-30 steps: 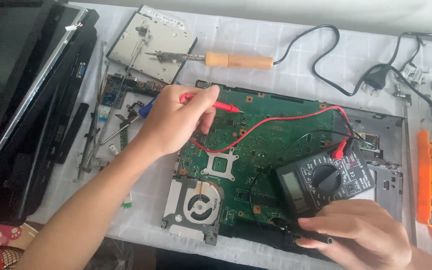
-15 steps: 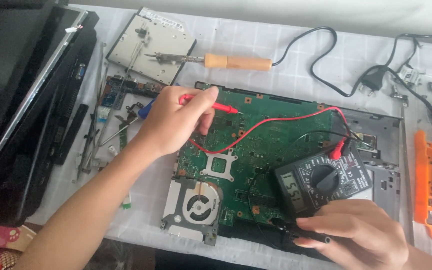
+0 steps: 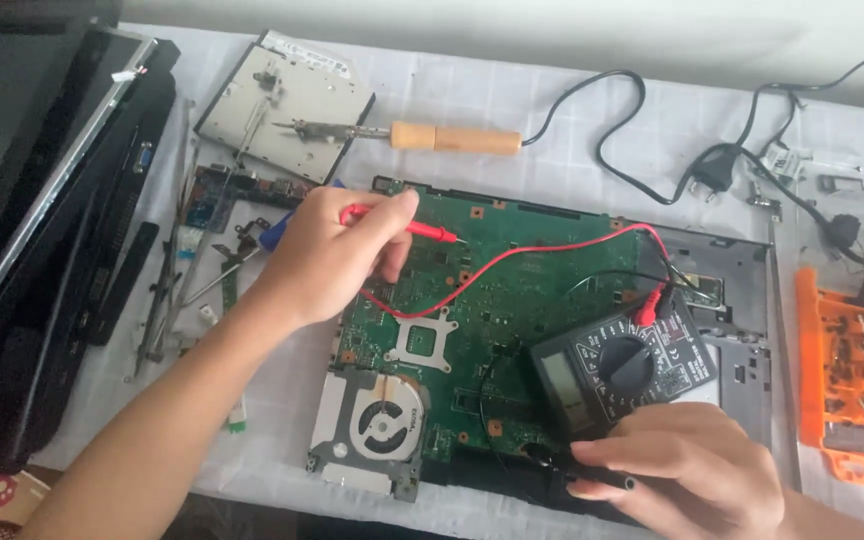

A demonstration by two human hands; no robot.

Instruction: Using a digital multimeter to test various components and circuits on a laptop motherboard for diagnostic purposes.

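Nearest, the right hand [image 3: 687, 465] pinches the black probe [image 3: 602, 478] low beside the multimeter [image 3: 624, 368], and farther on the left hand's [image 3: 327, 250] closed grip angles the red probe [image 3: 407, 228] onto the green motherboard [image 3: 512, 290]: steady tips matter here.

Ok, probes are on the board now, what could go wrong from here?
The red probe in the left hand is held at a shallow angle over the green circuit board; a slip could bridge neighbouring contacts. The red lead drapes loosely across the board to the multimeter, which lies on the board, so a tug could shift it. The right hand holds the black probe near the board's front edge, where it could slide off.
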